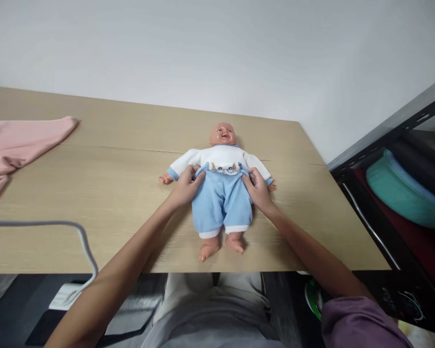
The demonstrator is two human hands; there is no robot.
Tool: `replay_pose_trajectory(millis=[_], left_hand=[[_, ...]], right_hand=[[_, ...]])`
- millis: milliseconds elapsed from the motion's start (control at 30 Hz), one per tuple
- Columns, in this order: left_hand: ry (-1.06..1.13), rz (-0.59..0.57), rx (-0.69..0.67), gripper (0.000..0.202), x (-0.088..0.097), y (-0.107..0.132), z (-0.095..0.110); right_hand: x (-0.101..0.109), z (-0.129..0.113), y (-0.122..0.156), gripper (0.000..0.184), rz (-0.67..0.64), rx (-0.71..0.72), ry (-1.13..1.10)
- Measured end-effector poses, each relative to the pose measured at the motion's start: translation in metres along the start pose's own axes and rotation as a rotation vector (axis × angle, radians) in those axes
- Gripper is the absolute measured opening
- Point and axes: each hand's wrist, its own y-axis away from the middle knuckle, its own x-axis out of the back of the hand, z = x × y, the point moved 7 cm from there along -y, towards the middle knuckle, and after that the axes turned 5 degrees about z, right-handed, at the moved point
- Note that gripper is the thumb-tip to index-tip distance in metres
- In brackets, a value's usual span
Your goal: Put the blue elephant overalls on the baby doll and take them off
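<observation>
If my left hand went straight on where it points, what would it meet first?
Past the blue pants it pinches, your left hand would probably meet the white shirt on the doll first, though depth is unclear.

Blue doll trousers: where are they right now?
In the head view, the blue doll trousers are just below centre, on the baby doll lying on the table, held at the top by the left hand and right hand.

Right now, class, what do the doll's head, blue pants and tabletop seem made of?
Doll's head: probably vinyl or plastic, glossy, given its bright highlights. Blue pants: likely terry or fleece, matte, with soft folds. Tabletop: perhaps wood or laminate, dull, with faint streaks.
</observation>
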Motion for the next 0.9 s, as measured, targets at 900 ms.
replay_pose_trajectory(millis=[900], left_hand=[[0.202,-0.074,-0.015,0.059,-0.008,-0.039,-0.02]], right_hand=[[0.007,0.006,-0.024,0.037,-0.024,-0.157,-0.078]])
